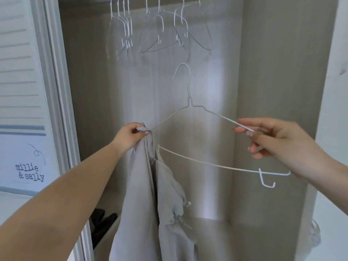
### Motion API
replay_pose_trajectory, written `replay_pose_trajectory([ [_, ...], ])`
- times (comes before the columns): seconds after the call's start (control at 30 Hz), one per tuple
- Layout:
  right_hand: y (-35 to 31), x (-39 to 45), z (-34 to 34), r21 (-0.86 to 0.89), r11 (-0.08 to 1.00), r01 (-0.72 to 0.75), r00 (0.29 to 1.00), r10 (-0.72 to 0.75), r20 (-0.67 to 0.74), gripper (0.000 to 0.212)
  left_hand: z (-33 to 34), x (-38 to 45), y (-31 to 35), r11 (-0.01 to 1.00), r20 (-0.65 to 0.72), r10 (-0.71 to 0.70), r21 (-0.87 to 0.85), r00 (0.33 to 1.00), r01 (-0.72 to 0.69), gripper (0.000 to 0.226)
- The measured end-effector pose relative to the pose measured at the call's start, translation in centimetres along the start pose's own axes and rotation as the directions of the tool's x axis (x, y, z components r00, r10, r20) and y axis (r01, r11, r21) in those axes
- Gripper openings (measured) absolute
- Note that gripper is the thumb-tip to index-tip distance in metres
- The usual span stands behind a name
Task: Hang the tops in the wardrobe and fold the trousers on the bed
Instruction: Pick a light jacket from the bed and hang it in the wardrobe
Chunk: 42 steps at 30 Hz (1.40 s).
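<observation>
Grey wardrobe (pixel 263 91) is framing a pale zip top (pixel 139 194) draping off the white wire hanger (pixel 190 104); left hand (pixel 130 137) is pinching its collar onto one arm; right hand (pixel 271 140) is pinching the other; loosening risks slippage.

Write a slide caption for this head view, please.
Left hand pinches a grey top onto a white wire hanger; right hand steadies its other arm.

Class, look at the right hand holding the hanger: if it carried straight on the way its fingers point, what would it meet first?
The right hand points left along the hanger; probably the grey top held by the left hand, though depth is unclear.
</observation>
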State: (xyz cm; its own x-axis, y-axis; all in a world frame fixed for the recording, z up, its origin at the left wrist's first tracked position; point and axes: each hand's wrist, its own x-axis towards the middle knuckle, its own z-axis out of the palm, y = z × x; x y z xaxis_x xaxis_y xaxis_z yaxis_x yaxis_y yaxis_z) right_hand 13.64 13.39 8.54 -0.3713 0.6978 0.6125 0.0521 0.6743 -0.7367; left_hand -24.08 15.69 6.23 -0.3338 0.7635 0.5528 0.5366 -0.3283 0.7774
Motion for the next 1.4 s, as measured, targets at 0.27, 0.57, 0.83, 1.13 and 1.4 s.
replay_pose_trajectory([
  [0.27, 0.0, 0.8, -3.3, 0.029, 0.999, -0.034, 0.993, 0.030, 0.116, 0.029, -3.5, -1.5, -0.3, 0.991, 0.159, -0.030, 0.132, 0.987, 0.008, 0.007],
  [0.57, 2.0, 3.0, 0.1, 0.009, 0.996, -0.086, 0.975, 0.082, 0.208, 0.026, -2.1, -2.3, 3.3, 0.999, 0.325, 0.051, -0.017, 0.944, -0.048, 0.014],
  [0.83, 3.8, 4.5, 3.5, -0.436, 0.857, 0.274, 0.960, -0.216, 0.179, 0.027, 1.0, -2.8, 7.0, 0.978, 0.237, 0.167, -0.161, 0.957, -0.131, 0.014],
  [1.13, 6.3, 3.0, 7.9, -0.610, 0.051, 0.791, 0.486, -0.658, 0.575, 0.015, 0.2, -1.5, 5.3, 0.982, 0.134, 0.151, -0.133, 0.979, -0.133, 0.009],
  [1.4, 9.8, 2.2, 15.5, -0.327, 0.945, 0.002, 0.848, 0.172, 0.501, 0.063, -0.1, -1.1, 4.6, 0.976, 0.007, 0.184, -0.122, 0.983, -0.182, 0.012],
])
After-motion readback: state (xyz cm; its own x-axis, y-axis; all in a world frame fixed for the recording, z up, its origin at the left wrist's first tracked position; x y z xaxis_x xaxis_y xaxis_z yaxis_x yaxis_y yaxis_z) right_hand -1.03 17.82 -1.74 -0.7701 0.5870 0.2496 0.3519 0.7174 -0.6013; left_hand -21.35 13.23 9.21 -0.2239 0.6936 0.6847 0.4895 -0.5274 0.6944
